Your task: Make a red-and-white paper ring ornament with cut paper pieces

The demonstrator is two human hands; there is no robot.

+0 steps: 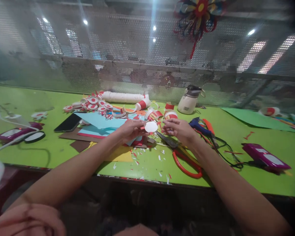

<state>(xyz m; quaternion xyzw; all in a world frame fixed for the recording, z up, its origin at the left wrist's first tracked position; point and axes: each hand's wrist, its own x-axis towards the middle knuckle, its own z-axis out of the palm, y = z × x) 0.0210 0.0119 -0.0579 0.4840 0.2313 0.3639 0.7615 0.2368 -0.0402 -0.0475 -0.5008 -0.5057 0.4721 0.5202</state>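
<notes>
Disc (151,127) of white paper sits mid-frame, edge pinched by the left hand (132,130), apparently to keep its face uncovered, the right hand (175,129) nearly closed beside it, grip unclear.

Scissors (170,141) and paper scraps (159,157) suggest a craft workshop

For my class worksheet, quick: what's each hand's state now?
Left hand: closed, holding the disc.
Right hand: beside the disc; grip can't be told.
</notes>
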